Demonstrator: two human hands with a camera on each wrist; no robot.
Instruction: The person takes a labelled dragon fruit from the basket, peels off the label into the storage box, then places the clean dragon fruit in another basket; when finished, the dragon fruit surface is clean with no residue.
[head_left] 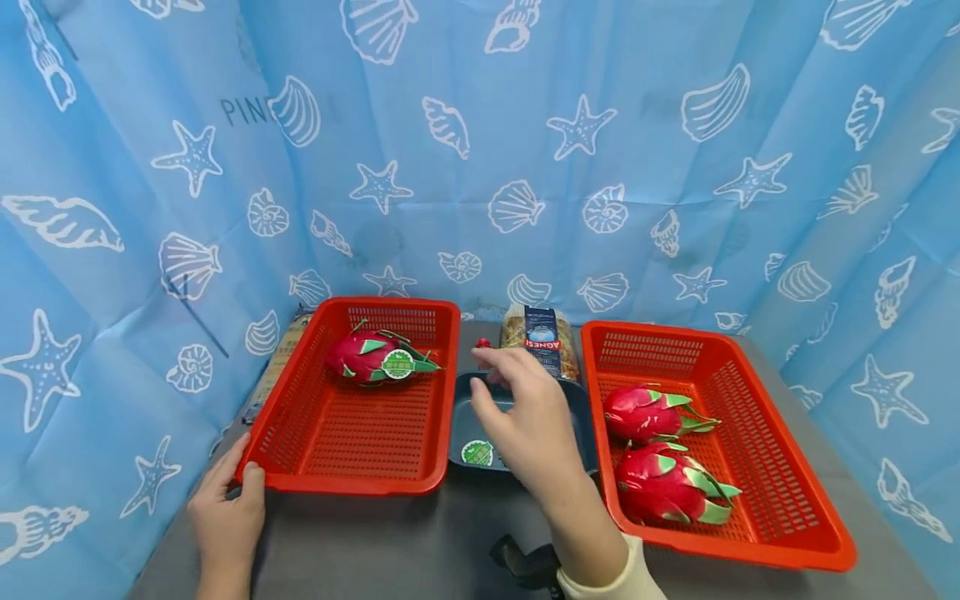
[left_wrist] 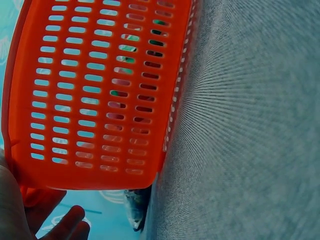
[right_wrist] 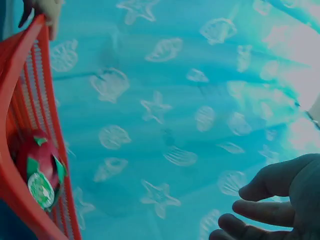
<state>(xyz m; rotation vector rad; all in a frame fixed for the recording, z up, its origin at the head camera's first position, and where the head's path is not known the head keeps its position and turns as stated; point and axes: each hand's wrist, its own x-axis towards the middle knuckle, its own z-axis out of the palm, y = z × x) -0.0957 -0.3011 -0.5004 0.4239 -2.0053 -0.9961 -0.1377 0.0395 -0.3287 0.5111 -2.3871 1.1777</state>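
Left hand (head_left: 227, 504): lower left, pinching corner of left basket (head_left: 363, 454).
Single dragon fruit (head_left: 356, 357): left of centre, inside it.
Right hand (head_left: 528, 412): centre, spread, over dark tray (head_left: 463, 417).
Right basket (head_left: 757, 433): lower right, containing two dragon fruits (head_left: 663, 483).

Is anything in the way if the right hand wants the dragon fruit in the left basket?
Just the right wall of the left red basket, standing between the right hand and the dragon fruit. The basket's top is open, so reaching over that wall looks possible.
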